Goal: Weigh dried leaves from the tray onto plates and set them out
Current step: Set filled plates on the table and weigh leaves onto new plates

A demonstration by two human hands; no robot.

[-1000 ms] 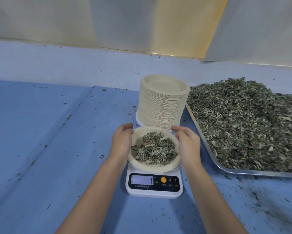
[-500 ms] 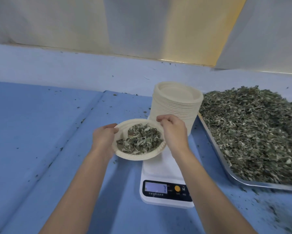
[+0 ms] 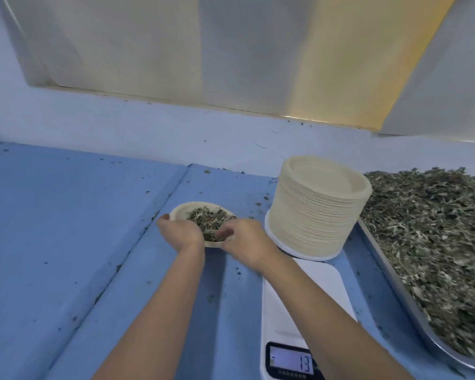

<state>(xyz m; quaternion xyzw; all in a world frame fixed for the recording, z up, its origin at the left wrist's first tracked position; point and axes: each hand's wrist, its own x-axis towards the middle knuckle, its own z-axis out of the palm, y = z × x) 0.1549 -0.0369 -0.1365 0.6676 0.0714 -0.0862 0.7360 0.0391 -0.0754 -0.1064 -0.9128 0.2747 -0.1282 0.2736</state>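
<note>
A beige paper plate (image 3: 185, 211) with a small heap of dried leaves (image 3: 207, 218) is low over or on the blue table (image 3: 66, 229), left of the scale; I cannot tell whether it touches. My left hand (image 3: 180, 231) grips its near left rim, thumb on the edge. My right hand (image 3: 244, 239), slightly blurred, has its fingers curled at the near right rim. The white scale (image 3: 302, 286) stands with a bare platform, its display (image 3: 291, 363) lit. The metal tray (image 3: 392, 272) at the right is heaped with dried leaves (image 3: 436, 229).
A tall stack of empty paper plates (image 3: 321, 209) stands behind the scale, against the tray. Leaf crumbs are scattered over the table. A pale blue ledge (image 3: 148, 127) and a wall run along the back. A seam in the table cover (image 3: 137, 242) runs diagonally at the left.
Both hands lifted the filled plate off the scale and carried it left and away, down to the table. The scale's platform is now bare and its reading has changed.
</note>
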